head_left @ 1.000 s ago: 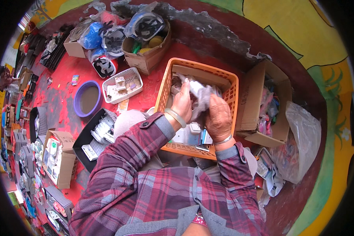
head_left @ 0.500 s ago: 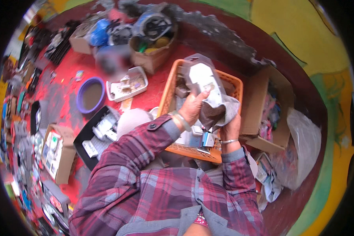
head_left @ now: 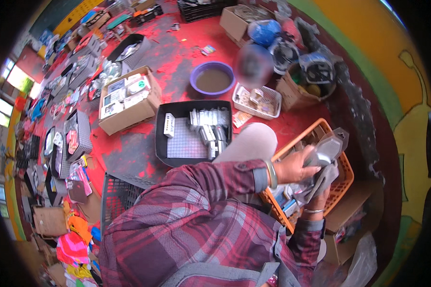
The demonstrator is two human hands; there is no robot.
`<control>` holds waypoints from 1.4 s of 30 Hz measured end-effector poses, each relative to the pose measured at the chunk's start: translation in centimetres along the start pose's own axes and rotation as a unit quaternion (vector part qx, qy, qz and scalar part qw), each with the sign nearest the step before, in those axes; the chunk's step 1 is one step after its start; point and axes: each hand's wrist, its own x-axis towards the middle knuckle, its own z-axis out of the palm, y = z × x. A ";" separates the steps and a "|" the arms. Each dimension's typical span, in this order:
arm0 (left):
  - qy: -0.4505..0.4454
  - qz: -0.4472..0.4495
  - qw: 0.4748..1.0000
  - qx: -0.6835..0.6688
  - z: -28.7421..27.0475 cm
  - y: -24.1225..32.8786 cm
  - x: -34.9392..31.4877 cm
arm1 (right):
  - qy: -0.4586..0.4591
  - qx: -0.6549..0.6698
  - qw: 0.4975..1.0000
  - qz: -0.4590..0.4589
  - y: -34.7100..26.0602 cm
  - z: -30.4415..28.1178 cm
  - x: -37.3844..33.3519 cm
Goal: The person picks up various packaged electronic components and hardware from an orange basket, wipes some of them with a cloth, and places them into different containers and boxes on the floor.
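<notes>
Both hands are over the orange basket [head_left: 341,190], the clock's centre here, with twelve at the top of the view. The left hand [head_left: 293,167] reaches in from 9 o'clock, its grip narrow around a clear pack [head_left: 329,147], which tilts toward 1 o'clock above the basket. The right hand [head_left: 320,202] comes up from 6 o'clock, its grip holding a grey cloth [head_left: 324,181]; most of its fingers are hidden by the folds. The cloth lies against the pack's near end. Small boxes [head_left: 288,205] sit in the basket toward 8 o'clock.

A white basket [head_left: 254,114] stands at 11 o'clock, with a purple basin [head_left: 212,92] of brown liquid just beside it, toward 10. A black tray [head_left: 189,148] with a white box [head_left: 169,125] in it is at 10 o'clock; a filled carton [head_left: 134,115] stands beyond. Wrapped helmets [head_left: 317,71] lie at 12 o'clock, an open box [head_left: 352,203] at 4, a clear bag [head_left: 364,263] at 5.
</notes>
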 end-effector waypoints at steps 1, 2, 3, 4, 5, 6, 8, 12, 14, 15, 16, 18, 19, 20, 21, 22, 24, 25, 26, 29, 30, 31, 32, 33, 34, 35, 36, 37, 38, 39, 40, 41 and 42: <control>0.029 -0.038 0.999 0.020 -0.2 0.4 -1.4 | 0.025 0.126 0.987 0.098 -0.4 1.6 -0.6; 0.025 -0.048 0.999 -0.001 -1.0 0.4 -2.2 | 0.044 0.198 0.969 0.138 -0.5 3.0 -0.8; 0.043 -0.032 0.998 -0.013 -1.6 0.3 -3.1 | -0.013 0.119 0.987 0.104 -2.5 4.0 -0.3; 0.064 -0.009 0.998 -0.020 -2.5 0.4 -4.0 | -0.020 0.075 0.994 0.072 -3.3 5.2 -0.1; 0.080 0.016 0.996 -0.030 -3.2 1.0 -4.8 | -0.021 0.027 0.999 0.037 -3.9 6.0 0.0; 0.085 -0.012 0.994 -0.070 -3.4 0.8 -5.4 | 0.010 0.078 0.993 0.082 -2.8 6.4 -0.5; 0.098 -0.069 0.981 -0.152 -3.3 -0.2 -7.0 | 0.013 0.091 0.994 0.061 -2.7 6.6 -0.4; 0.118 -0.011 0.980 -0.163 -3.6 2.4 -7.9 | 0.008 0.048 0.998 0.042 -3.6 7.0 0.2; 0.100 -0.002 0.986 -0.132 -4.4 2.4 -8.1 | 0.010 0.056 0.998 0.023 -4.6 7.9 0.2; 0.078 -0.020 0.990 -0.116 -4.9 2.4 -8.2 | 0.013 0.018 1.000 -0.007 -4.6 8.1 0.3; 0.098 -0.005 0.984 -0.148 -5.2 2.0 -8.3 | 0.027 0.047 0.999 0.005 -4.4 8.1 0.3; 0.137 0.025 0.967 -0.214 -5.8 1.0 -8.9 | 0.092 0.072 0.990 0.073 -2.2 6.8 1.1; 0.158 0.024 0.956 -0.244 -7.1 1.3 -9.2 | 0.098 0.125 0.982 0.103 -0.6 5.2 1.5; 0.178 0.022 0.945 -0.274 -9.3 1.9 -9.7 | 0.094 0.116 0.983 0.110 0.3 3.7 1.7; 0.198 0.021 0.931 -0.306 -11.6 2.5 -10.5 | 0.090 0.105 0.983 0.119 0.6 3.0 1.9; 0.253 0.016 0.928 -0.273 -14.3 1.1 -11.4 | 0.104 0.215 0.957 0.164 -1.5 4.4 1.8; 0.375 0.004 0.880 -0.292 -19.5 -0.3 -13.4 | 0.122 0.048 0.979 0.156 0.4 2.6 1.5; 0.444 0.001 0.828 -0.342 -22.1 -0.1 -14.6 | 0.101 -0.028 0.985 0.134 2.6 1.3 0.9; 0.495 -0.023 0.804 -0.329 -25.5 -1.9 -16.6 | 0.084 -0.102 0.985 0.110 4.9 0.0 0.3; 0.581 0.063 0.753 -0.302 -35.0 -7.6 -23.4 | 0.120 0.085 0.958 0.245 5.3 0.7 -0.7; 0.608 0.042 0.721 -0.329 -37.2 -8.4 -25.7 | 0.103 0.072 0.961 0.245 5.9 0.3 -1.5; 0.645 0.062 0.683 -0.337 -38.9 -9.1 -27.7 | 0.083 0.059 0.964 0.245 6.3 0.1 -2.0; 0.690 0.080 0.642 -0.325 -41.4 -11.6 -30.5 | 0.075 0.010 0.972 0.221 6.8 0.1 -2.3; 0.727 0.041 0.599 -0.333 -43.0 -12.5 -32.3 | 0.089 0.020 0.971 0.223 6.5 0.4 -2.3; 0.756 0.016 0.564 -0.333 -44.9 -13.6 -34.3 | 0.102 0.032 0.968 0.227 5.9 0.9 -2.4; 0.780 0.011 0.527 -0.336 -46.2 -13.8 -34.9 | 0.118 0.041 0.965 0.230 5.5 1.0 -2.7; 0.806 -0.017 0.491 -0.330 -47.3 -13.7 -35.0 | 0.116 0.041 0.963 0.240 6.0 0.3 -2.7; 0.831 -0.043 0.454 -0.320 -48.6 -13.4 -35.0 | 0.087 -0.049 0.972 0.213 6.3 0.1 -2.8; 0.823 -0.026 0.466 -0.323 -50.1 -13.6 -35.1 | 0.057 -0.138 0.971 0.185 6.7 0.0 -2.8; 0.817 -0.007 0.478 -0.324 -51.9 -14.2 -35.5 | 0.024 -0.224 0.962 0.154 7.2 0.0 -2.6; 0.809 0.010 0.487 -0.328 -53.0 -14.8 -35.6 | 0.089 0.025 0.960 0.264 7.5 0.1 -2.3; 0.813 -0.026 0.475 -0.336 -53.9 -15.5 -35.8 | 0.097 0.038 0.955 0.277 7.6 0.2 -2.0; 0.815 -0.065 0.462 -0.344 -54.5 -16.3 -35.9 | 0.105 0.050 0.950 0.291 6.6 1.3 -1.6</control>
